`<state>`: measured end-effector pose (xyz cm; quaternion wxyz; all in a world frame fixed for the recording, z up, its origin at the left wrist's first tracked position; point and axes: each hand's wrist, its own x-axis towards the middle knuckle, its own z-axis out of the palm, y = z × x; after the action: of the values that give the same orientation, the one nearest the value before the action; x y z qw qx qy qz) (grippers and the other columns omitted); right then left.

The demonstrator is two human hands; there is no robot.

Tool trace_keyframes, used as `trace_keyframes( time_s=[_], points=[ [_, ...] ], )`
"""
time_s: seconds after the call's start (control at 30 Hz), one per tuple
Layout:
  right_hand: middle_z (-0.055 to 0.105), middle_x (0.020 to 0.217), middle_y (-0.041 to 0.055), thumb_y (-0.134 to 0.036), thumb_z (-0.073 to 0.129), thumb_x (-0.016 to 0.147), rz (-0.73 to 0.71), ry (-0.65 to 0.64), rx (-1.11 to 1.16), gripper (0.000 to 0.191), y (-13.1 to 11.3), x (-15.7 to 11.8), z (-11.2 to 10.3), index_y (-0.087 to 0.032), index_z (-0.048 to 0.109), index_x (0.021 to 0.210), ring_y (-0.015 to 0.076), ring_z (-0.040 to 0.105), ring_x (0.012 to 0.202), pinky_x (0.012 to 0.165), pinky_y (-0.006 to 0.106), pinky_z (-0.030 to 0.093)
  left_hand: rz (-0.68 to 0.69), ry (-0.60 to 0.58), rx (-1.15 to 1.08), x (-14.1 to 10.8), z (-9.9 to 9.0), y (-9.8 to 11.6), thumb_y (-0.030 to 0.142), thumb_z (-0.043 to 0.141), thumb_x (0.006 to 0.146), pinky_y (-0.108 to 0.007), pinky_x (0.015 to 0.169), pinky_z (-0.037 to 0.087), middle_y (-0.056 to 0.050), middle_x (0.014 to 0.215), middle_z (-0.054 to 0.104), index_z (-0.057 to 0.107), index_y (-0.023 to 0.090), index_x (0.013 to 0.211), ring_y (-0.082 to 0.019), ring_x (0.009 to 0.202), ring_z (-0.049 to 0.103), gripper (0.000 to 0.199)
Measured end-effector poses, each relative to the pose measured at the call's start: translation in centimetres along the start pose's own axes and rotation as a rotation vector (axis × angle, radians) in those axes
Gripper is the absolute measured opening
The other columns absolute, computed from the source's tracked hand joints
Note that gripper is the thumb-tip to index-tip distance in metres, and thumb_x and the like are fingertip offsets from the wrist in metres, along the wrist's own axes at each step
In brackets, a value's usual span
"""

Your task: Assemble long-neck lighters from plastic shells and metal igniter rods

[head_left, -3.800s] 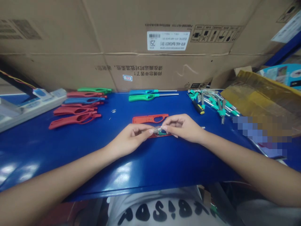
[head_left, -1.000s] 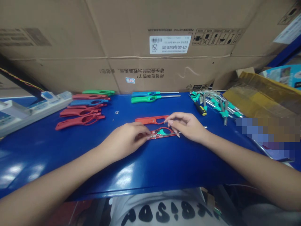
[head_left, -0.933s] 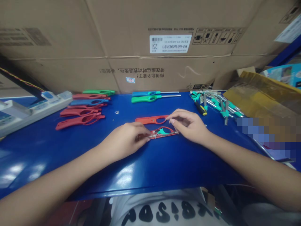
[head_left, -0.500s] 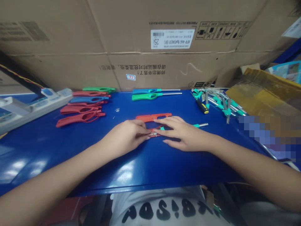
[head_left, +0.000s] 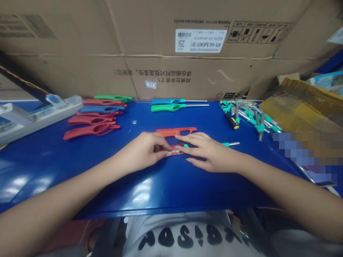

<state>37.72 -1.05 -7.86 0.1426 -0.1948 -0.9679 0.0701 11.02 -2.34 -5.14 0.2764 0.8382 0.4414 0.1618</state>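
Note:
On the blue table lies an open red lighter half (head_left: 176,149) with small metal parts inside and a teal-collared metal tube (head_left: 230,144) sticking out to the right. My left hand (head_left: 146,151) pinches at the left end of this half, thumb and fingers close together; the exact part between them is hidden. My right hand (head_left: 206,151) rests over its right part with fingers spread, the fingertips touching the half. Just behind both hands is a loose orange-red shell half (head_left: 175,132), with nobody holding it.
Red, blue and green handles (head_left: 92,130) are piled at the left beside a white power strip (head_left: 40,117). Two lighters (head_left: 168,107) lie at the back. A screwdriver (head_left: 232,121), metal tubes (head_left: 252,116) and a yellow-taped box (head_left: 302,107) are at the right. Cardboard (head_left: 150,39) stands behind.
My left hand's fingers have shifted slightly at the left end of the red half. My right hand is nearly still. The whole view has moved a little.

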Motion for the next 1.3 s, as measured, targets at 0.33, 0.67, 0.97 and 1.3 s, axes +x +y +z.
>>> trace_keyframes(
  time_s=[0.33,0.67,0.97,1.3],
  points=[
    [0.043,0.157,0.0171,-0.027,0.05,0.1,-0.03,-0.051,-0.075,0.043,0.0,-0.1,-0.4,-0.018,0.056,0.142,0.0295,0.048,0.137,0.114,0.054,0.035,-0.007,-0.001,0.027,0.1,0.2,0.4,0.027,0.069,0.089,-0.025,0.065,0.046,-0.001,0.086,0.074,0.08,0.025,0.102,-0.014,0.071,0.064,0.017],
    [0.043,0.157,0.0161,-0.027,0.053,0.099,0.013,0.008,0.008,0.041,-0.3,0.0,-1.1,-0.019,0.06,0.139,0.0279,0.047,0.139,0.116,0.054,0.032,-0.028,0.013,-0.004,0.1,0.2,0.3,0.029,0.068,0.091,-0.027,0.072,0.048,-0.002,0.091,0.077,0.08,0.024,0.096,-0.016,0.077,0.066,0.014],
    [0.029,0.164,0.0122,-0.023,0.056,0.098,0.051,-0.095,0.125,0.046,-0.1,-0.2,-1.1,-0.028,0.057,0.143,0.0298,0.037,0.147,0.119,0.057,0.028,-0.029,0.026,0.014,0.2,0.4,0.5,0.028,0.07,0.089,-0.027,0.068,0.048,-0.003,0.085,0.076,0.081,0.022,0.093,-0.016,0.072,0.065,0.013],
    [0.029,0.164,0.0165,-0.028,0.051,0.1,0.039,-0.191,0.024,0.046,-0.5,-0.2,-1.9,-0.022,0.054,0.145,0.029,0.032,0.15,0.12,0.059,0.024,0.043,0.074,0.088,-0.2,0.5,0.7,0.027,0.068,0.091,-0.028,0.075,0.051,-0.004,0.091,0.076,0.08,0.024,0.097,-0.018,0.081,0.069,0.014]
  ],
)
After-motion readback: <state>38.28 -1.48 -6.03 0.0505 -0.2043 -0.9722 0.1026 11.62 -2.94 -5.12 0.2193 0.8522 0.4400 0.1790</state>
